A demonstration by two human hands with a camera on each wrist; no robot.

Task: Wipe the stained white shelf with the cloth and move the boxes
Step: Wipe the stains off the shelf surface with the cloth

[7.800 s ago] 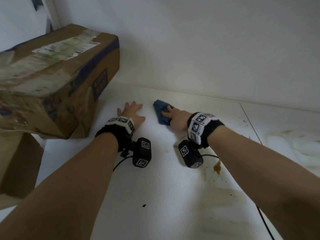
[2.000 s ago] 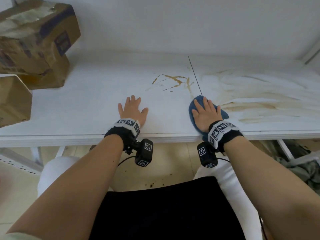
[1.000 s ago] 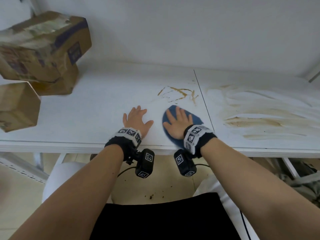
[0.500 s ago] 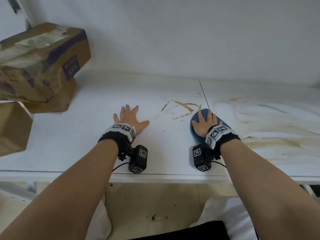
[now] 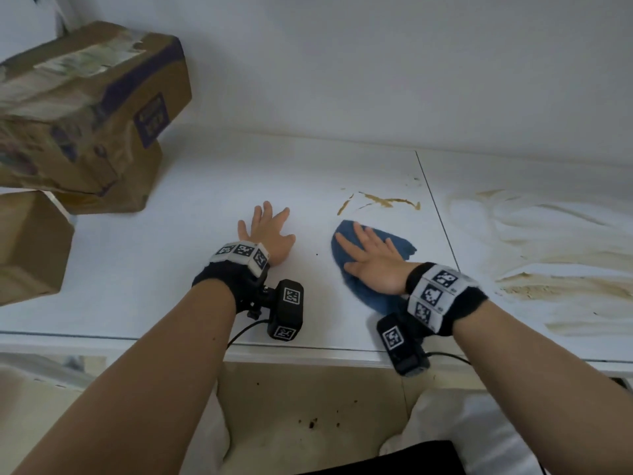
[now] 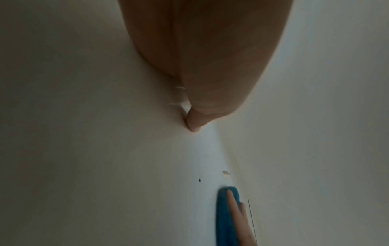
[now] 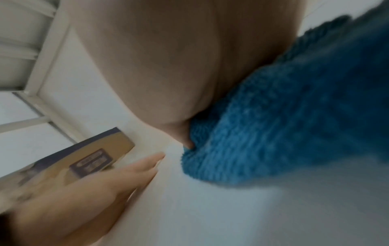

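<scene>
Right hand: right hand (image 5: 373,265) lies flat on the blue cloth (image 5: 399,243), fingers (image 5: 363,236) straight and spread, pressing it to the shelf (image 5: 205,269).
Left hand: left hand (image 5: 270,234) rests palm-down on bare shelf, fingers released, holding nothing.
Cloth: just short of the thin brown streaks (image 5: 380,201); the broad smeared stain (image 5: 548,255) lies beyond the panel seam (image 5: 435,207).
Boxes: stacked cardboard boxes (image 5: 85,108) at the far left, well apart from both hands.
Risk: a soiled cloth may only spread the brown film wider — no grip on it, so it could bunch or slip under the palm.
Hidden: lower boxes are cut off at the frame edge; the box label is blurred — unreadable.
</scene>
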